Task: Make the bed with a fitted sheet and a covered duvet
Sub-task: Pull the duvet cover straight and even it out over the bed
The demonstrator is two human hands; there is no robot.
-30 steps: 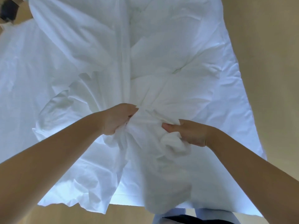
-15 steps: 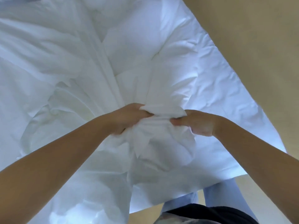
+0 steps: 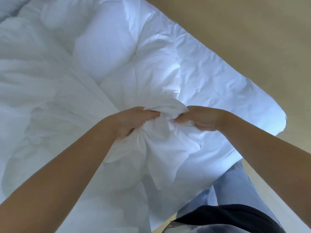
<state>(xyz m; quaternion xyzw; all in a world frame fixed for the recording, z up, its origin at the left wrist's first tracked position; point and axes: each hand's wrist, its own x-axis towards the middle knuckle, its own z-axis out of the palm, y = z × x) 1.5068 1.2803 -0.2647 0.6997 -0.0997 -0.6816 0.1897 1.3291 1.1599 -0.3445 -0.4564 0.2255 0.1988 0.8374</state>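
Observation:
A puffy white duvet (image 3: 107,47) lies rumpled across the bed, partly wrapped in a thin white duvet cover (image 3: 50,105). Its near corner is bunched into a wad (image 3: 165,130) at the foot of the bed. My left hand (image 3: 133,121) grips the left side of that wad, fingers curled into the cloth. My right hand (image 3: 200,119) grips its right side, thumb pressed into the fabric. The two hands sit close together. Under the duvet a white fitted sheet (image 3: 227,91) covers the mattress out to its right corner.
Tan floor (image 3: 244,31) runs along the right side and foot of the bed. My legs in light blue trousers (image 3: 235,187) stand against the bed's foot, below a dark top (image 3: 227,216).
Both hands have drawn closer together, gathering the duvet corner into a tighter wad. The view has swung left, so the bed's right corner and my legs show more.

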